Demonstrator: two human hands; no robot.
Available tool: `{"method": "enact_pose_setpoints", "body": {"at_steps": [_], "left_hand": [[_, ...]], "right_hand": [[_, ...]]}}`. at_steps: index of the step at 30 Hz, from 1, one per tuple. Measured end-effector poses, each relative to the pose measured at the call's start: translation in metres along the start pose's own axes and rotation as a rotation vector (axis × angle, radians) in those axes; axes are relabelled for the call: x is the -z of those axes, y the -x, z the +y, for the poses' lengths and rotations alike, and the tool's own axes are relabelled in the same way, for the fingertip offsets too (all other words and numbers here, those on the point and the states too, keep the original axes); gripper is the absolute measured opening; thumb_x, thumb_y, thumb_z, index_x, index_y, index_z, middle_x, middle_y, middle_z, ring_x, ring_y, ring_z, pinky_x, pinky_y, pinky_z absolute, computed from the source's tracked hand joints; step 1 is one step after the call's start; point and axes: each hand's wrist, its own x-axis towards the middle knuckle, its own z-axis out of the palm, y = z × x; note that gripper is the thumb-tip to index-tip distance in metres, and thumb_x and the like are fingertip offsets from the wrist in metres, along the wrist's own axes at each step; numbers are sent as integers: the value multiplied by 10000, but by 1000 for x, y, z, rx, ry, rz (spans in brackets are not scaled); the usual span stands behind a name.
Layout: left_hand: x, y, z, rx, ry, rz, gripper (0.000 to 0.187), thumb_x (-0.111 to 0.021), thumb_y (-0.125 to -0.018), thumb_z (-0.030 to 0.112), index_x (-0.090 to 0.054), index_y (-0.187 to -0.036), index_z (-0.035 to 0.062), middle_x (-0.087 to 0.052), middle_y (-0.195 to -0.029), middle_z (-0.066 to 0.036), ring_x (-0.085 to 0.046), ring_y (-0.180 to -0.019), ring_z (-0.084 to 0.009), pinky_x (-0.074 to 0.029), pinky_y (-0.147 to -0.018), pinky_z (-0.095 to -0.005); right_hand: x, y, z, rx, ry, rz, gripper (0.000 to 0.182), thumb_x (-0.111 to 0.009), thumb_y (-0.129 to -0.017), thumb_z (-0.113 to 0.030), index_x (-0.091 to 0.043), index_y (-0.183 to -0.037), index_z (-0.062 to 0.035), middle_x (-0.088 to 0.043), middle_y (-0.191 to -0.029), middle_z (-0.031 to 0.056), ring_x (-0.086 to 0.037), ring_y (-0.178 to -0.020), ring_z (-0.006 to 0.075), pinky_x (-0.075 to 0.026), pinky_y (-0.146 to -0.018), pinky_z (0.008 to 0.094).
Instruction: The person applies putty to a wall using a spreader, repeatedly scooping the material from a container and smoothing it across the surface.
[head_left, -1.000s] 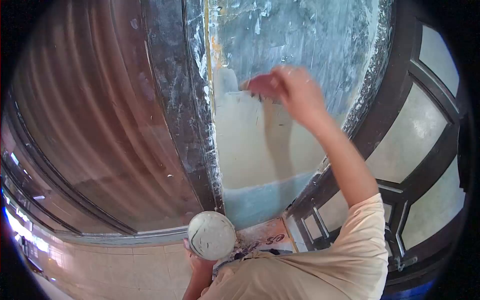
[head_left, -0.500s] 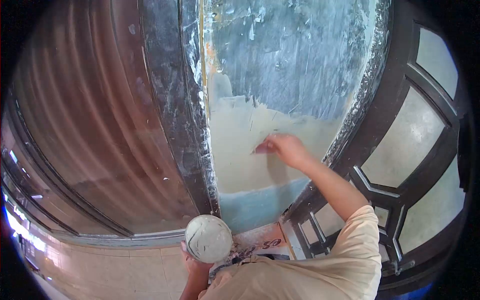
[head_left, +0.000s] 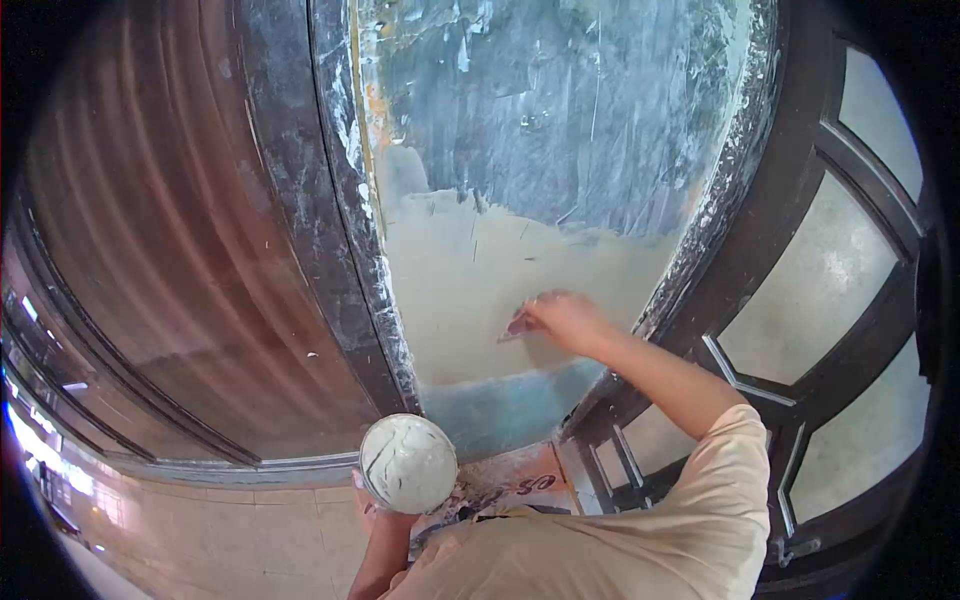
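Observation:
A wall panel [head_left: 540, 120] stands in front of me, blue-grey and scraped above, with a smooth beige layer of putty [head_left: 450, 290] across its lower part. Below the putty runs a bare light-blue strip [head_left: 500, 405]. My right hand [head_left: 565, 318] is closed around a small putty knife [head_left: 516, 328], its blade against the beige layer. Down at the left, my left hand [head_left: 385, 515] holds a round container of putty [head_left: 408, 465] from beneath and the side. The pale putty inside shows dark grooves on its surface.
Dark window framing with a brown curtain behind glass [head_left: 170, 230] is on the left. A dark door with frosted panes [head_left: 810, 275] stands close on the right. A printed sheet [head_left: 515, 480] lies at the wall's foot, beside floor tiles [head_left: 240, 530].
My right hand and the putty knife have moved a little downward over the putty. The view has shifted slightly, and the container sits a bit further left and higher.

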Motion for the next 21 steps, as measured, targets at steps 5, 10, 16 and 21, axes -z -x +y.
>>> {"method": "enact_pose_setpoints", "body": {"at_steps": [5, 10, 16, 21], "left_hand": [[-12, -18, -9, -12, -42, -27, 998, -328, -716, 864, -325, -1451, 188, -344, -1480, -94, -389, -1307, -350, -325, -1063, -563], [-23, -28, -26, -62, 18, 56, 962, -404, -749, 812, -322, -1450, 159, -336, -1485, -93, -371, -1319, -346, -302, -1086, -551], [-36, -37, -30, -105, 49, -41, 962, -441, -742, 803, -337, -1442, 151, -337, -1484, -101, -370, -1320, -342, -302, -1091, -541], [-42, -36, -28, -133, 16, -62, 967, -413, -747, 808, -319, -1450, 150, -341, -1478, -113, -367, -1322, -347, -304, -1089, -543]], "right_hand": [[45, -15, 27, -53, -31, 323, 148, -527, -912, -210, -584, -976, -89, -638, -909, 138, -614, -863, 347, -500, -744, 440], [151, -4, 25, -158, -172, 678, 174, -537, -921, -207, -597, -1018, -76, -648, -925, 166, -622, -878, 357, -489, -748, 438], [53, -6, 3, -11, -455, 429, 195, -565, -880, -155, -596, -1050, -65, -655, -963, 168, -623, -914, 369, -489, -800, 446], [38, -39, -20, 197, -115, 250, 202, -572, -864, -173, -591, -1058, -118, -634, -935, 132, -617, -866, 338, -503, -739, 440]]}}
